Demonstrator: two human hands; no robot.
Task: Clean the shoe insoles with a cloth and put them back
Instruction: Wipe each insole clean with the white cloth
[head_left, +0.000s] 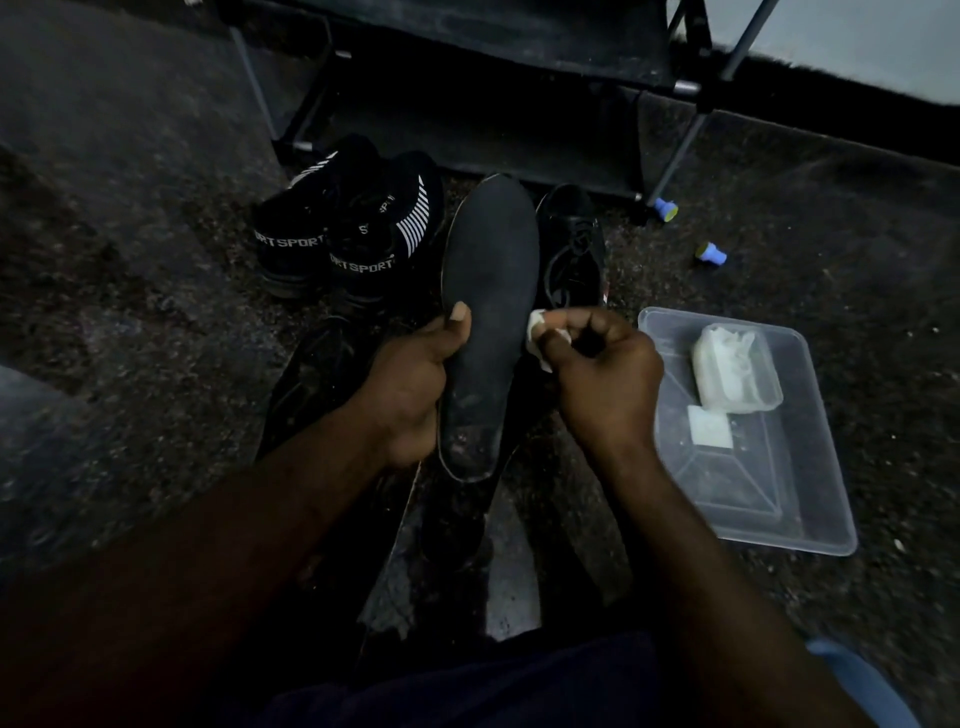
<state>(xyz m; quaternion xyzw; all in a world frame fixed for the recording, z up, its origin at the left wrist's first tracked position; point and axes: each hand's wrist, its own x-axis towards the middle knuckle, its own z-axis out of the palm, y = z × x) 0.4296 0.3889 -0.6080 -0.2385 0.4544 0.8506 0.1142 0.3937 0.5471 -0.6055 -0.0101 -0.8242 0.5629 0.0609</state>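
A long black insole (491, 291) is held up over the floor, toe end pointing away from me. My left hand (415, 374) grips its left edge near the heel, thumb pressed on the top face. My right hand (602, 369) pinches a small white cloth (540, 332) at the insole's right edge. A black laced shoe (574, 249) lies on the floor just right of the insole. Another dark shoe (317, 384) sits under my left forearm, mostly hidden.
A pair of black shoes (348, 228) lettered SPORT stands at the back left. A clear plastic tub (748, 499) at the right holds a white packet (735, 366). Two small blue and yellow caps (666, 209) lie near a dark metal shoe rack (467, 104).
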